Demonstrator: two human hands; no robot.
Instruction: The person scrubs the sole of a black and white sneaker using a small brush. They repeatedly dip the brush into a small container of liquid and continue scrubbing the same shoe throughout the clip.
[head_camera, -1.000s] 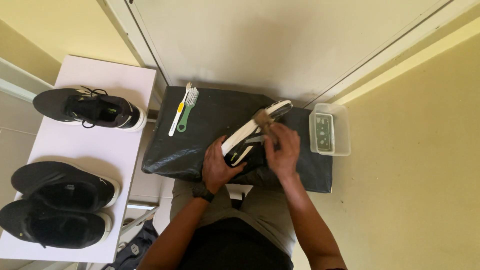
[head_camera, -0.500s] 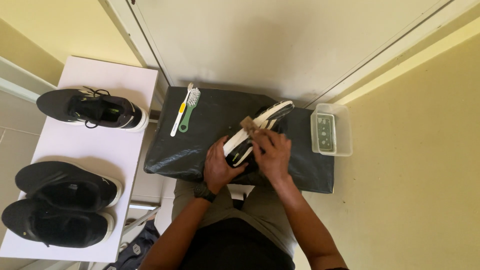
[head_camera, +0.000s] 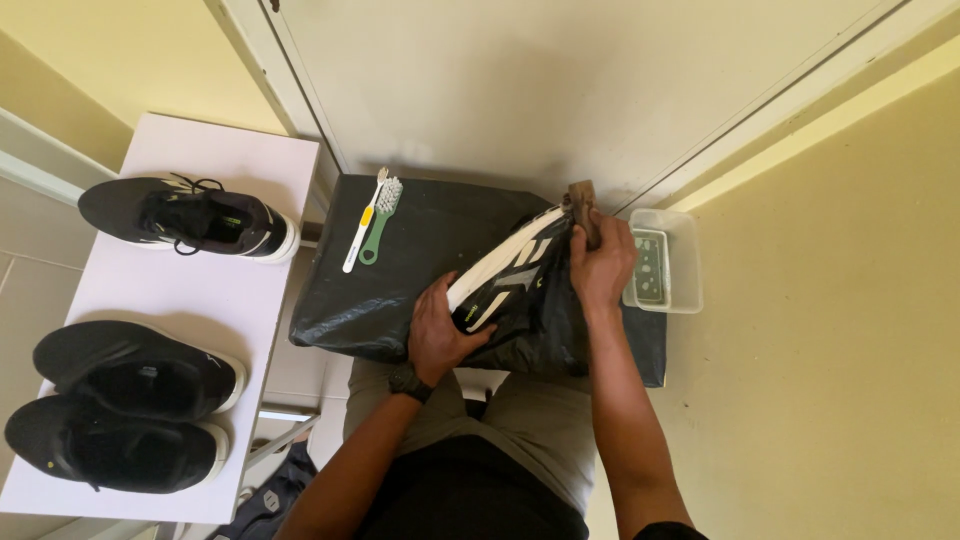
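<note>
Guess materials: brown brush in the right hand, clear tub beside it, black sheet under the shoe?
Brown brush: looks wooden, matte, though small. Clear rectangular tub: likely plastic, translucent walls. Black sheet: probably plastic film, with glossy wrinkles.

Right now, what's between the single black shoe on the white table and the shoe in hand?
Head view: two brushes, one white and one green, lie side by side on the black sheet between the single black shoe and the held shoe.

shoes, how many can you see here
4. One black shoe is held tilted by the left hand on the black-covered surface, the right hand at its toe. Three black shoes sit on the white table: one at the far end, two at the near end.
</note>
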